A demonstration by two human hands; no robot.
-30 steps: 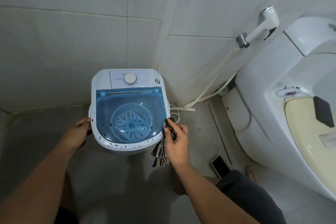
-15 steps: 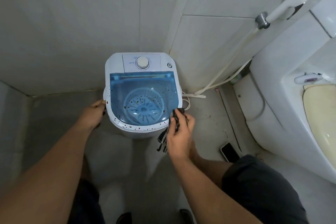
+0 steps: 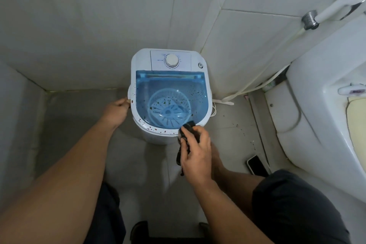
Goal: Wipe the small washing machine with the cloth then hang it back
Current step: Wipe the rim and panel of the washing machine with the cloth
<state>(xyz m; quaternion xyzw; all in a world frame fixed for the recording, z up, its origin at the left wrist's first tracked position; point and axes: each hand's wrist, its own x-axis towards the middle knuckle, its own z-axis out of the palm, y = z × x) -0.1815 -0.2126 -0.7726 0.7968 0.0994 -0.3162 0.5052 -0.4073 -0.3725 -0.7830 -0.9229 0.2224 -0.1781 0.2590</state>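
A small white washing machine with a clear blue lid and a round dial stands on the floor in the tiled corner. Dark specks dot its front rim and lid. My left hand grips the machine's left side handle. My right hand holds a dark striped cloth bunched against the front right rim of the machine, with the cloth's loose end hanging down below my palm.
A white toilet fills the right side, with a bidet sprayer and its hose on the wall above. A phone lies on the floor between machine and toilet. Tiled walls close in behind and to the left. My knees are in the foreground.
My head has risen and tilted down, so the machine looks smaller and farther. My right hand with the cloth slid from the right side toward the front right rim. The left hand kept its grip.
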